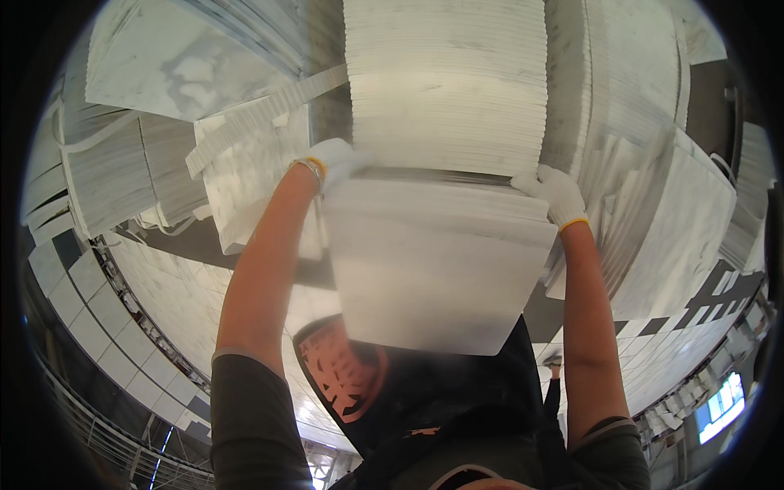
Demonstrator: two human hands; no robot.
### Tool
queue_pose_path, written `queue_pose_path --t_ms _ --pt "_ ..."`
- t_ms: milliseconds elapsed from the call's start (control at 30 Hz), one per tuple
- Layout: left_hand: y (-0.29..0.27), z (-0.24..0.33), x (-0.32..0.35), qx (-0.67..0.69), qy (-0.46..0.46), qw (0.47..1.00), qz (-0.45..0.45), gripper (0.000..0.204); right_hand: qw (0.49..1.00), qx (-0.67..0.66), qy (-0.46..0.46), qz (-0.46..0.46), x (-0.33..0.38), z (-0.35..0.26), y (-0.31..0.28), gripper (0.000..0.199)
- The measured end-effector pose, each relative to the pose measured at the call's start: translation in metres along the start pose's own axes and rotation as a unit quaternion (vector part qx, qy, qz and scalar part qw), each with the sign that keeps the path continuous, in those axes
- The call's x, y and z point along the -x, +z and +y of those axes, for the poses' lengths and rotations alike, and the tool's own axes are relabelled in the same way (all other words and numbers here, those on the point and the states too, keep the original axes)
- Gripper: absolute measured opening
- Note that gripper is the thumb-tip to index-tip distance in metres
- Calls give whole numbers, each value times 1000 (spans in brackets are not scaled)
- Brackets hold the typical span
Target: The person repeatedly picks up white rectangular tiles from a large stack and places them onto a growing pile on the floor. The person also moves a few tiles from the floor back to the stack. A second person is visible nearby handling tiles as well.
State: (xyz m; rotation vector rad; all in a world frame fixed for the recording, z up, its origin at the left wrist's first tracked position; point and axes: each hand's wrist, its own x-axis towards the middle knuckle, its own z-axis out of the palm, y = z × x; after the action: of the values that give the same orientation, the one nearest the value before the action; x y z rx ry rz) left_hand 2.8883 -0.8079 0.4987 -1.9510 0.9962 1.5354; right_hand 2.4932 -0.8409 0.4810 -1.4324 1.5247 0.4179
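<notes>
1. Long, tightly packed row of thin white stone-like slabs (447,90): fills the far centre and ends just beyond the hands.
2. Slanted bundle of pale white slabs (441,269): lies at the centre, between the hands and on the near side of the row, with a dark narrow gap behind; tilts toward the wearer.
3. Leaning cluster of white, grey-marked slabs (678,220): stands on the right, partly blurred.
4. Broad white slab with grey marbling (188,73): stands at the far left.
5. Black apron with orange print (457,400): shows at the near centre, partly covered by the bundle.
6. Right hand in a white knit glove (559,196): touches the bundle's far right corner, fingers stretched along the edge; cannot tell whether gripping.
7. Left hand, likewise gloved (336,155): sits at the far left corner, fingers blurred; cannot tell how wide.
</notes>
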Motion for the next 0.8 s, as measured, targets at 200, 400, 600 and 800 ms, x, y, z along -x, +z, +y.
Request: queue_pose_path --t_ms 200,400,600,800 --pt "32 12 80 48 158 955 246 45 993 101 -64 -20 2 6 -6 29" --pt "73 21 92 -40 254 849 461 22 997 30 -62 -24 5 13 -3 32" --pt "79 23 84 -20 281 800 529 15 977 -57 -149 139 8 15 11 54" --pt "79 24 88 -15 269 817 510 17 933 -320 -74 144 -13 4 17 69"
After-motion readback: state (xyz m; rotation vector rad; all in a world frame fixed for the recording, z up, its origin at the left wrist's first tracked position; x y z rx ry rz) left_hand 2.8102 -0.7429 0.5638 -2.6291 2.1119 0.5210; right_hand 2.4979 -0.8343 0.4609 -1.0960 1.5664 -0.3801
